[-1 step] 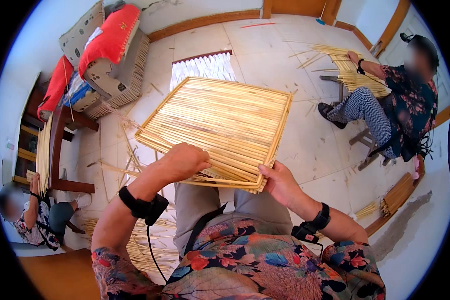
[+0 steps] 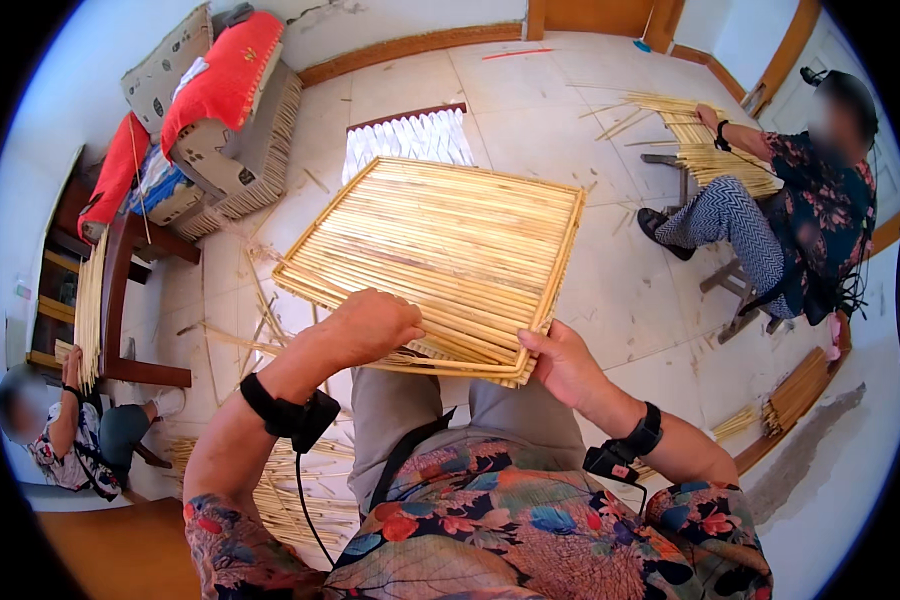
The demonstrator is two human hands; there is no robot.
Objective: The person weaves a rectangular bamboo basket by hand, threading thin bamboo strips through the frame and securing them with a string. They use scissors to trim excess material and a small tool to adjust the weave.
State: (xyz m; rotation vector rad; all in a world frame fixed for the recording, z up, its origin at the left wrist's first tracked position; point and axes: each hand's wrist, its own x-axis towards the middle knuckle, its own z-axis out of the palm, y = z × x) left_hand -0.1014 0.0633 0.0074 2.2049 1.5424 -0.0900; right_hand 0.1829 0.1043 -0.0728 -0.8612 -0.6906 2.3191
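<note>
A woven straw panel (image 2: pixel 440 250), yellow and four-sided with a raised rim of stalks, lies tilted over my knees. My left hand (image 2: pixel 370 325) is curled over its near left edge, the fingers closed; whatever they pinch is hidden beneath the knuckles. Loose stalk ends stick out past the panel's left side. At the near right corner my right hand (image 2: pixel 565 360) grips the rim, thumb on top and the other fingers underneath. Black bands with small boxes sit on both my wrists.
Loose straw stalks (image 2: pixel 300 500) are scattered on the floor at my left. A white braided piece on a dark bar (image 2: pixel 410 137) lies beyond the panel. One person (image 2: pixel 820 200) sits right with straw, another (image 2: pixel 70 440) left beside a brown table (image 2: pixel 117 300). An armchair (image 2: pixel 225 140) stands behind.
</note>
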